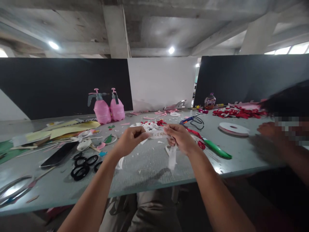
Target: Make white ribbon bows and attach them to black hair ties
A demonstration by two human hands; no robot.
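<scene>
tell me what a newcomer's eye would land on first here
Probably the two pink spray bottles, side by side near the back of the table, left of centre. Then the printed white ribbon held between the left hand and the right hand, mid-picture, and the red heap toward the right.

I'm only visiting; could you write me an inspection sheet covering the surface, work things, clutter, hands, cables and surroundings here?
Surface: grey-green table, strewn with small scraps.
Work things: white ribbon with printed letters, stretched between both hands.
Clutter: phone, black rings, pink spray bottles, white reel, red-and-white pile.
Hands: left hand and right hand each pinch the ribbon.
Cables: black cord, looped beside a blue tool.
Surroundings: white panel between dark panels; another person's hand at the right.
</scene>
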